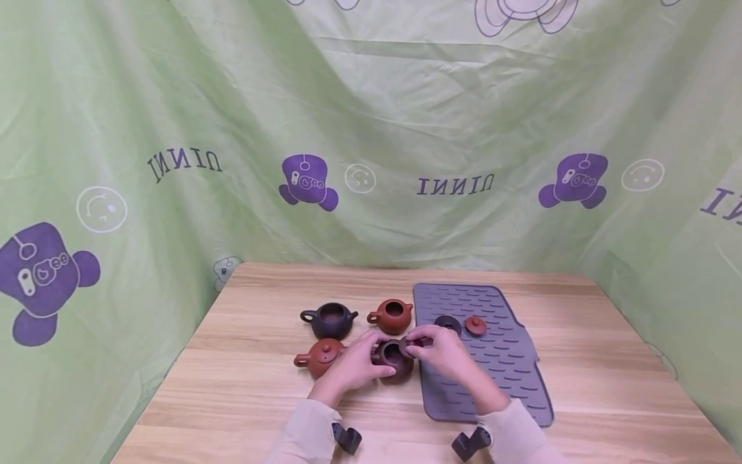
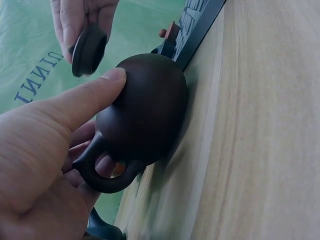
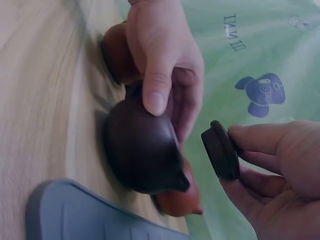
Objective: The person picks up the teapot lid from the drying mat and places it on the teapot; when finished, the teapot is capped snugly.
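Observation:
A dark brown teapot (image 1: 397,375) stands uncovered on the wooden table, its spout toward the right. My left hand (image 1: 358,364) holds it from the left, the thumb on the near side of the rim and the other fingers behind, by the looped handle seen in the left wrist view. Between thumb and fingers, my right hand (image 1: 443,353) pinches a matching dark lid (image 3: 220,150). That lid is tilted on edge, beside and above the pot's opening. In the right wrist view a gap shows between lid and pot (image 3: 137,145).
Behind are a black teapot (image 1: 333,327) and a reddish teapot (image 1: 394,323), both uncovered. A lidded reddish teapot (image 1: 319,365) stands left, partly behind my left hand. On the grey mat (image 1: 493,386) at right lie a black lid (image 1: 447,323) and a reddish lid (image 1: 475,327).

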A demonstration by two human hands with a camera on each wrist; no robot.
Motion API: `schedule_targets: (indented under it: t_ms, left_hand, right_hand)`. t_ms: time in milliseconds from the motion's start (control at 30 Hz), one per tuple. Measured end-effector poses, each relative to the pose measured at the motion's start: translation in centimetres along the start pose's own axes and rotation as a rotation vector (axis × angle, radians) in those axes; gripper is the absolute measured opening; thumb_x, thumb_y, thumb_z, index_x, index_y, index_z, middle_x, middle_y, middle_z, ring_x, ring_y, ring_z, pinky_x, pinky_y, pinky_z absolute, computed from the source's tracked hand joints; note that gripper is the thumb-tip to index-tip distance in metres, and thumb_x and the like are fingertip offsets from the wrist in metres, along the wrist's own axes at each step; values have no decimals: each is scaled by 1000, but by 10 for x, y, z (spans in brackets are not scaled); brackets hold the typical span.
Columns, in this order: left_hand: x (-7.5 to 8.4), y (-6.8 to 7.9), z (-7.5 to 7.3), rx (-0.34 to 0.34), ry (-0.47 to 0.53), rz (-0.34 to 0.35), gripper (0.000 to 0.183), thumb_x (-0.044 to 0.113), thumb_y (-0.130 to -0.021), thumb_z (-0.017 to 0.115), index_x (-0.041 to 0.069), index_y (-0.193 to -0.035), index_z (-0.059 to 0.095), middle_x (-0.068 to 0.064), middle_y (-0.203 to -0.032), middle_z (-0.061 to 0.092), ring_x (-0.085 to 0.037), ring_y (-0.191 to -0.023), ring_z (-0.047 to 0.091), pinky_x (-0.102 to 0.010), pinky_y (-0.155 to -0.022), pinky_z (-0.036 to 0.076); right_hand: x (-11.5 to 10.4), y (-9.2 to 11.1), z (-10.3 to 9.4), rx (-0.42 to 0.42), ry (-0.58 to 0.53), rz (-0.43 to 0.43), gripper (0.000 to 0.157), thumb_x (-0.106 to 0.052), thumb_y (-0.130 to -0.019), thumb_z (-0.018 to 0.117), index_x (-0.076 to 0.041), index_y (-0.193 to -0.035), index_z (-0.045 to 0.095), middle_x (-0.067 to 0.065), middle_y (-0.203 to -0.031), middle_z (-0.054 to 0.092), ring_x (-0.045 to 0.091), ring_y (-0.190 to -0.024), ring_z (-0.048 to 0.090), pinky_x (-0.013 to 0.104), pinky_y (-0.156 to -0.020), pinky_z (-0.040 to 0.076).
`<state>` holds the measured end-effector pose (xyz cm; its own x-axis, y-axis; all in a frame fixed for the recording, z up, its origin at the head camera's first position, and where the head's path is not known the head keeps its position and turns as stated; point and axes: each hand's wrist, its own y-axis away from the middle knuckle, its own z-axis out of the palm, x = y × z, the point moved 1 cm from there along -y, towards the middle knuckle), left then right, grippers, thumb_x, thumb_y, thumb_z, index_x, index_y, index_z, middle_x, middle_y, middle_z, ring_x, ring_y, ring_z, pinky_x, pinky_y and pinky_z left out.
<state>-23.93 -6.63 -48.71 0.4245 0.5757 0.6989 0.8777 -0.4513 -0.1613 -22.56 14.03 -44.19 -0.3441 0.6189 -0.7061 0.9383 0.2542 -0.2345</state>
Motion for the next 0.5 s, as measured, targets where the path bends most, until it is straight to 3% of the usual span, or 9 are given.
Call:
schedule_targets:
  t_ms: [500]
  left_hand:
    - [-2, 0, 2, 11, 2, 5, 52, 26, -78, 84, 15, -123, 61, 3, -120, 58, -16, -111, 53, -38, -96, 42]
  right_hand:
    - [-1, -7, 24, 4, 39, -27, 14, -12, -79, 81, -15, -92, 75, -4, -96, 69, 19, -93, 64, 38, -81, 50]
